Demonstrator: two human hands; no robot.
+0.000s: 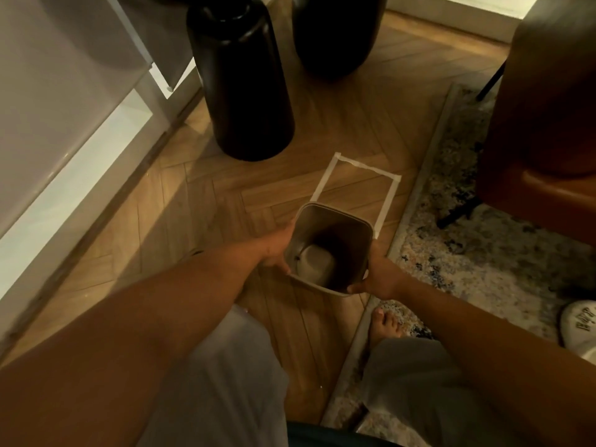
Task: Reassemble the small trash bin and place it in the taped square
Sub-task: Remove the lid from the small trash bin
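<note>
A small grey trash bin [324, 232] with a squarish open top is held upright between both my hands, above the wooden floor. Its inside is dark with a pale bottom showing. My left hand [278, 250] grips its left wall, fingers curled under the near rim. On the right wall, my right hand [379, 275] holds the near corner with the thumb on the rim. The taped square [326, 179], made of white tape, lies on the floor just beyond the bin; the bin covers its near edge.
Two tall black vases [240, 79] [335, 30] stand behind the square. A white cabinet [64, 101] runs along the left. A patterned rug [483, 253] and a brown chair [548, 108] are on the right, a white slipper [580, 321] too. My bare foot [388, 324] rests at the rug's edge.
</note>
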